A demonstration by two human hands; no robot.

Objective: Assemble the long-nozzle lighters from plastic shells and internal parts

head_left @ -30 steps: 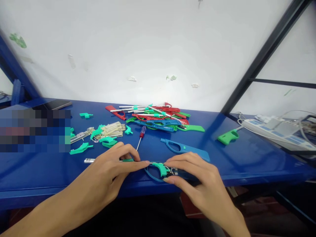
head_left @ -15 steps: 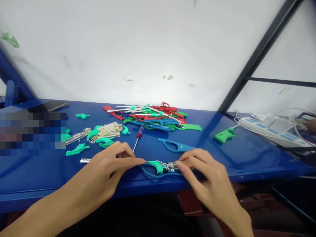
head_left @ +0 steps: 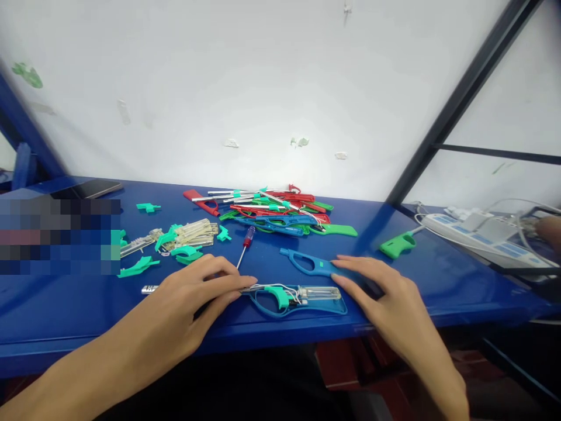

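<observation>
In the head view, my left hand pinches the metal tube end of an opened blue gas lighter lying near the table's front edge. The lighter's lower casing half holds a green trigger, white wires and a clear fuel tank. My right hand has thumb and fingers on either side of the other blue casing half, around its wide end. That casing half lies just behind the opened lighter. The tube's silver tip sticks out left of my left hand.
A screwdriver lies behind my left hand. Farther back is a pile of red, green and blue casings with metal tubes. Loose green triggers and clear tanks lie left. A green lighter and a power strip are right.
My right hand has left the clear tank and moved back and right to the loose blue casing half. My left hand stays at the metal tube.
</observation>
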